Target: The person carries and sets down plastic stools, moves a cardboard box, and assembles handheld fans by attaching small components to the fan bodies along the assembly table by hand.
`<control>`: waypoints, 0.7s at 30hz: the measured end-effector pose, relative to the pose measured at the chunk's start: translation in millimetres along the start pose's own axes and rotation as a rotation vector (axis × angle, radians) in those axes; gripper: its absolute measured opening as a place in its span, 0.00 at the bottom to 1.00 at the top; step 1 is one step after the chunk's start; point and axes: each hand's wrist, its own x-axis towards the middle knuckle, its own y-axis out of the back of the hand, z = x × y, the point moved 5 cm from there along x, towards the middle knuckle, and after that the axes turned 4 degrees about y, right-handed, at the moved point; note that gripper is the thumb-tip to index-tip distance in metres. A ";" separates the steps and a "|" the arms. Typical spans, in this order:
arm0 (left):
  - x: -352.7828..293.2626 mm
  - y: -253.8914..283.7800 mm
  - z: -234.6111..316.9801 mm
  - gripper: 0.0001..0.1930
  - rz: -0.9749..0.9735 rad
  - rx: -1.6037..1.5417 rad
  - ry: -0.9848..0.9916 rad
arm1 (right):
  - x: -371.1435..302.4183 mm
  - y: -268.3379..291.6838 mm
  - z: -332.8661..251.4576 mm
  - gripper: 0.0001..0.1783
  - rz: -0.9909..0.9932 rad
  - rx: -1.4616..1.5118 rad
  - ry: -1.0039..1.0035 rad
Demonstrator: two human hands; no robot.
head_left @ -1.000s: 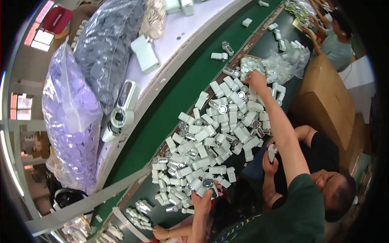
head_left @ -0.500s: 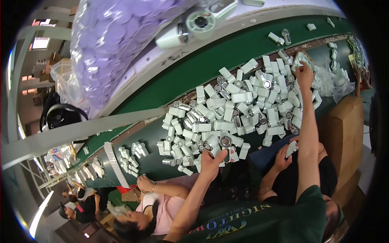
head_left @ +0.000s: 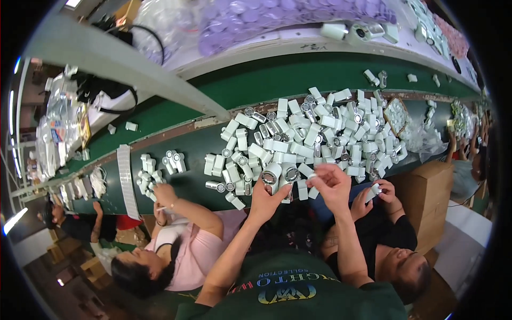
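My left hand (head_left: 265, 201) is closed around a pale green handheld fan (head_left: 271, 177) with a silver-rimmed round head, at the near edge of the pile. Another silver-rimmed round head shows by its fingertips; whether that one is held too, I cannot tell. Just to the right, my right hand (head_left: 335, 188) pinches a small pale piece (head_left: 311, 176), mostly hidden by the fingers. Beyond both hands a heap of similar pale green fans (head_left: 304, 133) lies on the dark green work surface.
A shallow box of small pale parts (head_left: 395, 116) and clear plastic bags (head_left: 426, 141) lie right of the heap. Co-workers sit on both sides; the right one holds a pale part (head_left: 373, 192). A metal post (head_left: 144, 66) slants across the left. Bagged purple discs (head_left: 298, 18) lie on the shelf.
My right hand has come back from the box of small parts to beside my left hand. The left still holds the fan. The view has turned, and the left co-worker's arm has shifted.
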 end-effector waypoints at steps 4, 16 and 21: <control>-15.4 17.7 1.7 0.27 -0.025 0.003 -0.094 | -20.1 -22.2 -3.8 0.07 -0.037 -0.204 0.044; -53.5 39.7 21.3 0.31 -0.092 -0.121 -0.115 | -40.5 -92.0 -37.7 0.10 -0.108 -0.641 0.454; -60.0 40.4 25.3 0.34 -0.156 -0.230 -0.077 | -40.5 -90.0 -24.6 0.16 -0.083 -0.514 0.366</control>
